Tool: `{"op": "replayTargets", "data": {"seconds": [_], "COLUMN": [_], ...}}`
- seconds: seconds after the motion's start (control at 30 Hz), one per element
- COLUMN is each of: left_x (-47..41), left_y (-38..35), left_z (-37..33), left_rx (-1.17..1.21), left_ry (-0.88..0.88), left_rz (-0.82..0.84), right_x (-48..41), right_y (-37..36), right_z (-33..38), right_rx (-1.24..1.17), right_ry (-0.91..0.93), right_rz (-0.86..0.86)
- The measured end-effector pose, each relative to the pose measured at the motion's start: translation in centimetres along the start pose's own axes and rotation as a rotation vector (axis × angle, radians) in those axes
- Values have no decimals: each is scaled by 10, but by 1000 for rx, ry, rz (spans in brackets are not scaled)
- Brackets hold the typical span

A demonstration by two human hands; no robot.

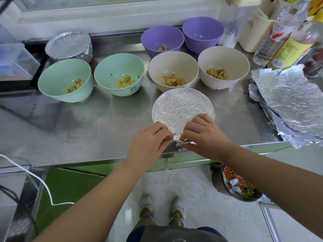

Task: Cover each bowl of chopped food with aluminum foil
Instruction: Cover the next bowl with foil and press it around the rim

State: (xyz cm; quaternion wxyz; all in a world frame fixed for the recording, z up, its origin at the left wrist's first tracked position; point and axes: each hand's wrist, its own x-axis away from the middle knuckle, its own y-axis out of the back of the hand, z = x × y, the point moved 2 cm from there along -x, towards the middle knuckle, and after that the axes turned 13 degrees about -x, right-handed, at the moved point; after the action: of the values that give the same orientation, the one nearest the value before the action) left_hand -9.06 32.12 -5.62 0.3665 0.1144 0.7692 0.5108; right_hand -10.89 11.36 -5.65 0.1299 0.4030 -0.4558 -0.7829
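Observation:
A foil-covered bowl point(181, 107) stands near the front edge of the steel counter point(87, 130). My left hand point(148, 142) and my right hand point(204, 135) both pinch the foil's near edge, folding it against the rim. Behind it stand two green bowls point(57, 79) point(111, 69), two beige bowls point(174, 63) point(225, 58) and a purple bowl point(160, 38), all uncovered with chopped food. A second purple bowl point(202, 30) looks empty. Another foil-covered bowl point(70, 45) sits at the back left.
A stack of crinkled foil sheets point(288, 102) lies at the counter's right end. Bottles point(283, 32) and a cream jug point(253, 34) crowd the back right. A clear plastic box point(14, 62) is at the left. A bowl of scraps point(239, 187) sits on the floor.

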Motion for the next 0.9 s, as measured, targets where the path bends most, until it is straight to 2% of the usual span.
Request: {"op": "replayTargets", "data": {"seconds": [0.4,0.53,0.7,0.9], "left_x": [4,6,3,-1], "left_y": [-3,-10,-9,-6], "left_z": [0,-4,-3,-4], "left_rx": [-91,-188,-177,-165], "left_ry": [-53,-13,-6,8], "left_rz": [-39,-80,-91,-67], "right_x": [1,-1,2,4], "right_y": [-12,-12,-4,-8], "right_z": [7,8,8,11], "right_rx": [-21,-32,-78,-104], "right_ry": [-145,-152,-132,-152], "right_rz": [-104,-98,-41,-122]}}
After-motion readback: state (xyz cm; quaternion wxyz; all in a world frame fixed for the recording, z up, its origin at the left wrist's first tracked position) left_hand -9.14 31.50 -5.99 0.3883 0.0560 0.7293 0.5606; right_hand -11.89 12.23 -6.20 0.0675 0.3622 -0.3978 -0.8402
